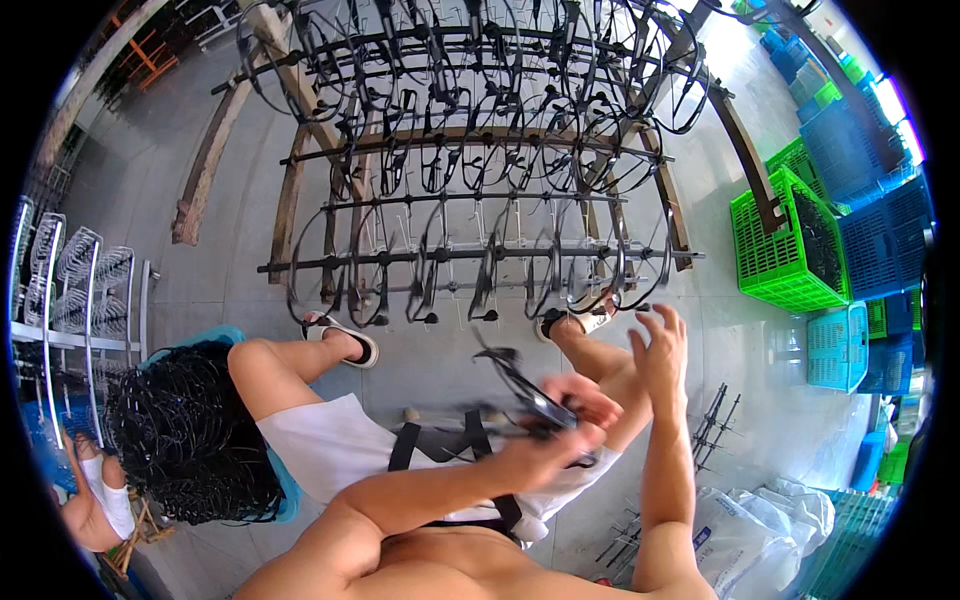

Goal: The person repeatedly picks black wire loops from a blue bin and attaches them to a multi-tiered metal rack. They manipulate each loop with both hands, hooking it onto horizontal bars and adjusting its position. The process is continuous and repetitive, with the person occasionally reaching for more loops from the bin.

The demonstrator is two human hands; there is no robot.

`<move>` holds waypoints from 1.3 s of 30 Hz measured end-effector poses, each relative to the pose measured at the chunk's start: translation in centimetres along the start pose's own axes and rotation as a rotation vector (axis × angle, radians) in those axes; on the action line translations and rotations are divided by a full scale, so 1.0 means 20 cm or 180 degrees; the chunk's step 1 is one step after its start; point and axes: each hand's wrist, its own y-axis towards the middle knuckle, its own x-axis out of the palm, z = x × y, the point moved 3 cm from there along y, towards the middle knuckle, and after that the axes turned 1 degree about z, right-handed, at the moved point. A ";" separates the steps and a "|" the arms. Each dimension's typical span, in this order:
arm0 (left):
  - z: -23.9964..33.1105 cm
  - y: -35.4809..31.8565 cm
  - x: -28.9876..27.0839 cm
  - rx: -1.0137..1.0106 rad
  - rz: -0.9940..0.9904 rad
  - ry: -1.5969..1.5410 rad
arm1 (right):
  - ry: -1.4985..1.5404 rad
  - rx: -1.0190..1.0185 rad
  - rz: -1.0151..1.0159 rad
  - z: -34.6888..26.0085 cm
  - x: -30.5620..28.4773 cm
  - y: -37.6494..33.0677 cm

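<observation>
Low in front of my lap, my left hand (575,425) is closed around a bunch of thin black curved plastic pieces (515,375), blurred by motion; their exact kind I cannot make out. My right hand (662,358) is raised further right with its fingers apart and bent. Its fingertips are close to the lower right end of a rack (440,256) of dark horizontal bars; whether they touch a piece there I cannot tell. Many similar black hoop-shaped pieces (485,275) hang from the bars in rows. Beside my left knee, a light blue basket (288,490) is heaped with glossy black pieces (190,430).
Wooden legs (205,165) support the rack. Green crates (785,245) and blue crates (885,235) are stacked at right. White plastic bags (760,525) and dark bars (715,425) lie on the floor at lower right. A metal rack (85,280) and another person (95,500) are at left.
</observation>
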 end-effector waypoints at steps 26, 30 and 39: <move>0.61 -0.89 -0.84 0.1941 0.1277 0.1556 | 0.7866 0.2590 -0.4190 -1.95 0.04 -0.31; 0.57 -0.98 -0.82 0.1483 0.1559 0.1267 | 0.7582 0.2164 -0.3639 -2.03 0.05 -0.24; 0.96 -1.08 -0.79 0.1577 0.2322 0.1786 | 0.5781 0.0632 -0.4101 -1.96 0.11 -0.13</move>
